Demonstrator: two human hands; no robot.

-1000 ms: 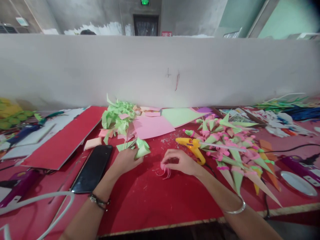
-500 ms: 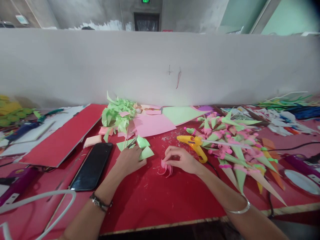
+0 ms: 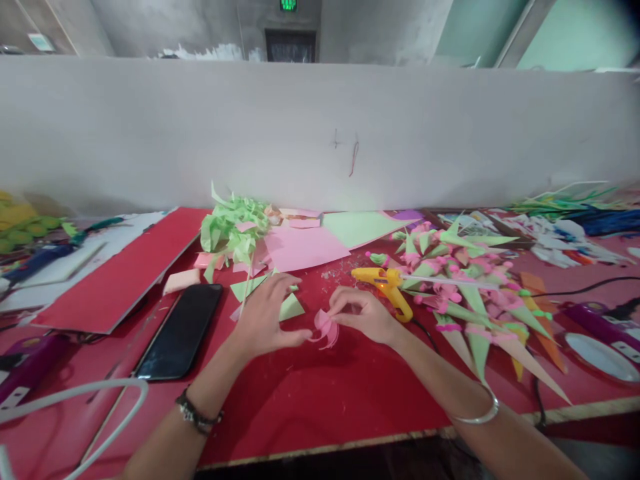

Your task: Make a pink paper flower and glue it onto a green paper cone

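A small pink paper flower (image 3: 326,328) with curled petals is pinched between the thumb and fingers of my right hand (image 3: 364,315), just above the red tabletop. My left hand (image 3: 267,317) is open, its thumb stretched towards the flower and its fingers spread over green paper pieces (image 3: 291,307). No object shows in the left hand. Beyond my right hand lies a yellow glue gun (image 3: 385,283) with a clear glue stick in its back. To its right is a heap of green and pink paper cones (image 3: 470,293).
A black phone (image 3: 180,332) lies left of my left arm. Behind the hands are crumpled green paper (image 3: 235,223) and pink sheets (image 3: 305,247). A red board (image 3: 120,267) lies at the left, a white dish (image 3: 600,357) at the right. A grey partition (image 3: 320,133) stands at the back.
My left hand has come away from the green paper pieces and opened, its thumb moving right towards the flower. The flower has turned a little in my right hand.
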